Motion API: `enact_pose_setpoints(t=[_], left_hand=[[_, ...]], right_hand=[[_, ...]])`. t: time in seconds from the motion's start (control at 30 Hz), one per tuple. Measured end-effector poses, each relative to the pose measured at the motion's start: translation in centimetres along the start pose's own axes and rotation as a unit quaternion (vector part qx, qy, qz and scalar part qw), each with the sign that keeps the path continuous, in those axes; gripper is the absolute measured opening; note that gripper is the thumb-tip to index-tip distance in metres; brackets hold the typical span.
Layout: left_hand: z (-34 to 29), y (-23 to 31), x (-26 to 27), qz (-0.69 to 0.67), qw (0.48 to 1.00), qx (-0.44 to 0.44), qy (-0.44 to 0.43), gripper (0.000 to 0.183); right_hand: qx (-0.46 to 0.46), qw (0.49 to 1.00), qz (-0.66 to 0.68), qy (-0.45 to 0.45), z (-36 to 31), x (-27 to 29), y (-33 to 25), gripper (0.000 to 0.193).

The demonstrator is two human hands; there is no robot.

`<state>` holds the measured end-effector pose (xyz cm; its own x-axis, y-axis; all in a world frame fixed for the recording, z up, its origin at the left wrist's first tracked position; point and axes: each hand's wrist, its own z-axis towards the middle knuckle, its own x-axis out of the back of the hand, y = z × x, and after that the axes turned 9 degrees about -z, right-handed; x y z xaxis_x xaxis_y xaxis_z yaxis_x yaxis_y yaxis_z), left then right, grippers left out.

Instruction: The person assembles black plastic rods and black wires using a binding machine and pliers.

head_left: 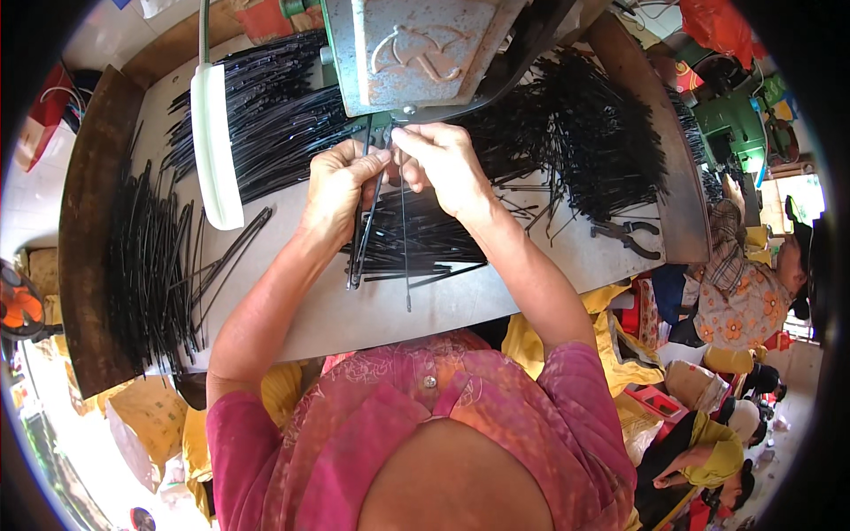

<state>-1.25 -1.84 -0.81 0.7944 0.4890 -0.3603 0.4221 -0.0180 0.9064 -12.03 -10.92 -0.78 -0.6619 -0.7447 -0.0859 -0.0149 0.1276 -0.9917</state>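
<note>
Right under the grey-green machine head (425, 53), which bears a raised umbrella emblem, my two hands are close together. My left hand (335, 190) is closed around black umbrella ribs (357, 257), whose lower ends hang toward me over the pale worktop (310, 305). A thin dark rib (406, 257) hangs below my right hand (447, 168), whose thumb and fingers are pinched on its upper part. The machine's lower end partly hides the rib tops. Behind my wrists lies a heap of black ribs (425, 232).
Bundles of black ribs lie at the left (146, 265), far left (257, 124) and right (593, 133). Black-handled pliers (627, 235) rest at the right. A white lamp (217, 146) hangs left of the machine. Raised brown edging (93, 230) borders the worktop. Other people sit at the right.
</note>
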Motion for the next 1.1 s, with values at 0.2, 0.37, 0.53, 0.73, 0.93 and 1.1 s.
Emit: enact_pose_setpoints(t=[0.2, 0.37, 0.53, 0.73, 0.93, 1.1], left_hand=[[0.0, -0.2, -0.1, -0.025, 1.000, -0.006, 0.003, 0.010], [-0.2, 0.3, -0.9, -0.041, 0.999, -0.005, 0.035, 0.009], [-0.1, 0.0, -0.8, -0.041, 0.998, -0.035, 0.034, 0.012], [0.1, 1.5, -0.9, -0.017, 0.999, -0.009, 0.034, 0.013], [0.3, 0.8, -0.5, -0.037, 0.999, -0.010, 0.038, 0.013], [0.2, 0.7, -0.9, -0.023, 0.999, -0.017, 0.042, 0.013]], right_hand=[[-0.014, 0.999, 0.036, 0.015, 0.2, -0.1, -0.1, 0.019], [-0.034, 0.997, 0.061, 0.019, 0.3, 0.0, 0.0, 0.017], [-0.060, 0.997, 0.043, 0.008, -0.1, 0.1, -0.4, 0.016], [-0.097, 0.993, 0.068, 0.003, 0.1, 0.4, -0.7, 0.016], [-0.091, 0.992, 0.092, 0.010, 0.3, 0.3, -0.8, 0.017], [-0.083, 0.993, 0.088, 0.010, 0.4, 0.4, -0.1, 0.016]])
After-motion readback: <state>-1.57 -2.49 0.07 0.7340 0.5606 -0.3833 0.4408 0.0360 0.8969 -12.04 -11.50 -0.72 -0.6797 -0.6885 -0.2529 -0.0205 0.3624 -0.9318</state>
